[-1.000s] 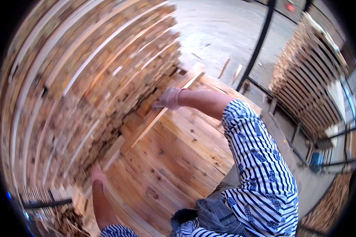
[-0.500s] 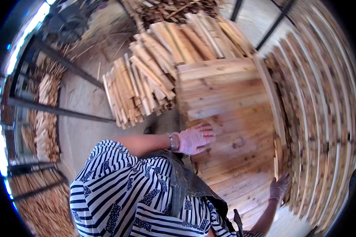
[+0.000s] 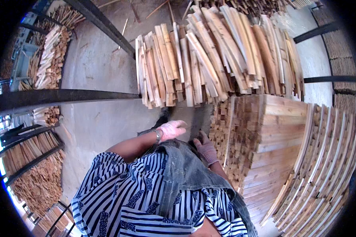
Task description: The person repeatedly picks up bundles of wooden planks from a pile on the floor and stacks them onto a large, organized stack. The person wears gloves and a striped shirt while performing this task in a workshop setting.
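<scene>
In front of my body, my left hand (image 3: 171, 130) wears a pale pink glove, its fingers stretched toward the right with nothing in them. A metal band (image 3: 158, 136) circles that wrist. My right hand (image 3: 205, 148), also gloved, hovers low by my grey apron (image 3: 182, 166), fingers loosely apart and without a visible load. It is nearest to the left side of a neat stack of boards (image 3: 279, 148), apart from it as far as I can see. Beyond both hands lies a heap of loose wooden slats (image 3: 209, 59), their near ends toward me.
Dark metal bars (image 3: 75, 96) reach toward the slat heap from the left. Layered rows of wood (image 3: 316, 158) stand right of the board stack. More wood piles (image 3: 47, 59) line the left, across a concrete floor (image 3: 91, 130).
My body and view have turned to the right relative to the floor, bringing the slat heap ahead. Both hands have left the board stack and come together before my apron.
</scene>
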The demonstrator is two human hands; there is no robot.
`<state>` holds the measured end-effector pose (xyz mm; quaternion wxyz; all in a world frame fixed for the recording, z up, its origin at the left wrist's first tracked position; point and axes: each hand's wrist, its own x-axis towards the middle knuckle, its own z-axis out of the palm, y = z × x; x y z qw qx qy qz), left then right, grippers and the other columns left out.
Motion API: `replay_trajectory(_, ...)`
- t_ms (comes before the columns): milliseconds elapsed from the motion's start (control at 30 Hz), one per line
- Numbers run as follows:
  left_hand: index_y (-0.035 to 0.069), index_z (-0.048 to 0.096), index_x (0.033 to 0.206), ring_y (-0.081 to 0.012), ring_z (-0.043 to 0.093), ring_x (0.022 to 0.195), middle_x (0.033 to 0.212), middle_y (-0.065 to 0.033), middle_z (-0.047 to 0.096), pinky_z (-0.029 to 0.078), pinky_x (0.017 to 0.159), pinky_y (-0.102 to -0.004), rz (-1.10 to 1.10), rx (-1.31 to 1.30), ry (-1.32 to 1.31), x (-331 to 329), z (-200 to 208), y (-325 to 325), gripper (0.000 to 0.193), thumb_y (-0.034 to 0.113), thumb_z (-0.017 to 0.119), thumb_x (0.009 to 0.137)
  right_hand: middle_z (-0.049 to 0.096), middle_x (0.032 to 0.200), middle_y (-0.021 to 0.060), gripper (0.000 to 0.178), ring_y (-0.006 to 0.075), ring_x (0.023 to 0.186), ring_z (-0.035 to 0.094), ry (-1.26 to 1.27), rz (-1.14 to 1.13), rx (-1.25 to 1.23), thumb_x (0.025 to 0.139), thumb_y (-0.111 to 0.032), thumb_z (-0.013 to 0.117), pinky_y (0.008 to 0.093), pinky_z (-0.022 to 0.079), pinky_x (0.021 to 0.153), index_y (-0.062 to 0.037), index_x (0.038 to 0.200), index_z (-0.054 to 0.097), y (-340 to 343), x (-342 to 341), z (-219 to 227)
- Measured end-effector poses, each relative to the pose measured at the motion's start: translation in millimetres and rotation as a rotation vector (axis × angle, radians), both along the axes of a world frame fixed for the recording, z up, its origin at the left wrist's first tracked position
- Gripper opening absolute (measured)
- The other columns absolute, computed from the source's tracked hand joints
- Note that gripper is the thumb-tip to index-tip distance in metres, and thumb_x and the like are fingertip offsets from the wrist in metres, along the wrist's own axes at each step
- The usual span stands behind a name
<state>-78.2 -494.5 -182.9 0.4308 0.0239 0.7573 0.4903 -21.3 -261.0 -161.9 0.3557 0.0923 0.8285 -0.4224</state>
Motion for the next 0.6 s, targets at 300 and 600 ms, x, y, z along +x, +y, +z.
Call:
replay_trajectory(300, 0.002, 0.023, 0.157, -0.0307, 0.033, 0.146, 0.159, -0.0184, 0.035, 0.03, 0.115, -0.0425, 0.873, 0.02, -0.571, -53, -227, -120, 0.092, 0.045, 0.068, 0.09, 0.063, 0.128, 0.0225, 0.06, 0.0361, 0.123, 0.06, -0.23, -0.034, -0.086, 0.097, -0.043, 0.06, 0.0387, 0.048, 0.102, -0.0037, 0.141, 0.048, -98, -50, -102)
replay_trajectory(600, 0.0, 0.027, 0.155, -0.0291, 0.034, 0.147, 0.157, -0.0198, 0.037, 0.028, 0.12, -0.0341, 0.825, -0.272, -0.022, -114, -267, -110, 0.076, 0.036, 0.063, 0.098, 0.064, 0.119, 0.0156, 0.052, 0.03, 0.106, 0.064, 0.117, 0.051, -0.24, 0.107, -0.036, 0.044, 0.0412, 0.049, 0.09, 0.0008, 0.143, 0.043, -176, -193, -307)
